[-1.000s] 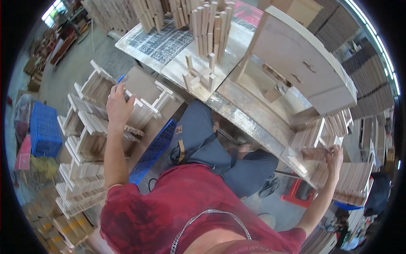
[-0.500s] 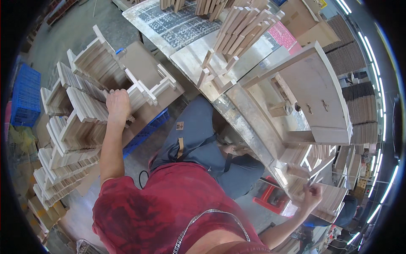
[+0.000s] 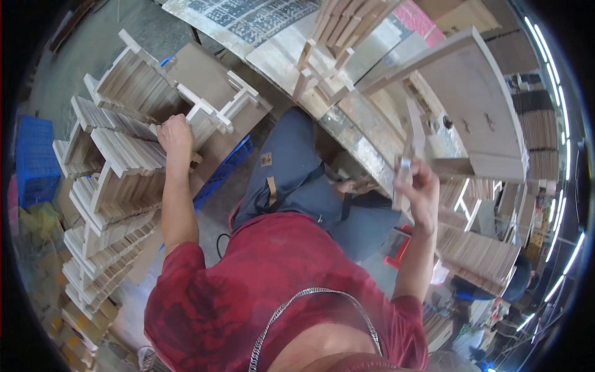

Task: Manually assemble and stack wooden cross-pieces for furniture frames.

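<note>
While the person sits at the corner of the workbench, both forearms reach forward from the red sleeves, well apart. The left arm stretches away from the body, its hand knuckles up at the near edge of the stacked wooden pieces. Those fingers curl down against the wood, but from here I can't tell whether they grip a piece. The right arm is bent, its forearm raised and its hand up near the bench's edge. There, thumb and fingers are closed on a thin wooden strip, which sticks up beyond the fingertips, in front of the large curved panel. Left of the strip, a small four-legged wooden frame rests on the bench.
</note>
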{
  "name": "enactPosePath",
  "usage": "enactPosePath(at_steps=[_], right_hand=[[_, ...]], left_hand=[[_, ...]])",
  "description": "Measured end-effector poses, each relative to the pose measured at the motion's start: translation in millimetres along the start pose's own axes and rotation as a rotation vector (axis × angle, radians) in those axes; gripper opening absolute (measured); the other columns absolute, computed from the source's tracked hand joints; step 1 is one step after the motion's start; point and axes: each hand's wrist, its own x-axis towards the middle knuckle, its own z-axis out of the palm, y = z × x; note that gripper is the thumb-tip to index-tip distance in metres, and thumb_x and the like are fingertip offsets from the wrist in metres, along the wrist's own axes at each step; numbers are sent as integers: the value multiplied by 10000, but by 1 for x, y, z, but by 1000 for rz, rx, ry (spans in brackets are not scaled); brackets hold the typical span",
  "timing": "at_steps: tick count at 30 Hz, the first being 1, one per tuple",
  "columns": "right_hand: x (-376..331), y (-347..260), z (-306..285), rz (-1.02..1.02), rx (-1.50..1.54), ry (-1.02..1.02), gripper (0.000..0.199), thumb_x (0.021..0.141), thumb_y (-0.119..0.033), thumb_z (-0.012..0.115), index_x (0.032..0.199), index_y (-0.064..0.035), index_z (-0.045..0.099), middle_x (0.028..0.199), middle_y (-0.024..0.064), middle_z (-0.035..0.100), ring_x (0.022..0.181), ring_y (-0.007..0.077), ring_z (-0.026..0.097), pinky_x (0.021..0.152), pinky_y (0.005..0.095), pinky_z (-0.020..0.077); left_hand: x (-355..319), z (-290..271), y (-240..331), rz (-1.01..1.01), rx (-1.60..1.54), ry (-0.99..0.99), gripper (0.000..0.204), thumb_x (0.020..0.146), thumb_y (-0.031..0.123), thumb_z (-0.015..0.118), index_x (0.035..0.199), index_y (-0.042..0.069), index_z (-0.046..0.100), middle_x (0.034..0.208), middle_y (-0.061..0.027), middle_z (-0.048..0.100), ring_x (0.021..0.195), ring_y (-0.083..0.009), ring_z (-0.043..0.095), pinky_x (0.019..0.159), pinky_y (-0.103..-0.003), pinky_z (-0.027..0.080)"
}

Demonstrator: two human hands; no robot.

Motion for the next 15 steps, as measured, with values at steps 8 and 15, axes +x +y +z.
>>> enactPosePath(at_steps=[8,15], right_hand=[[38,19,22,-2,144,-36,167,823,-57,789,858,-56,625,882,43,693,870,120,637,833,291,488],[10,64,13,97,377,-15,175,877,-57,751,1007,-41,635,836,-1,686,740,59,602,686,212,457]], left_hand=[[-17,-64,5,-68,-1043,40,267,1039,259,559,1167,32,619,984,-139,711,1021,-250,673,887,-372,518],[-84,-126,109,516,-1854,-639,375,1070,174,490,1391,-17,457,1094,-138,683,1032,-213,682,923,-356,554]])
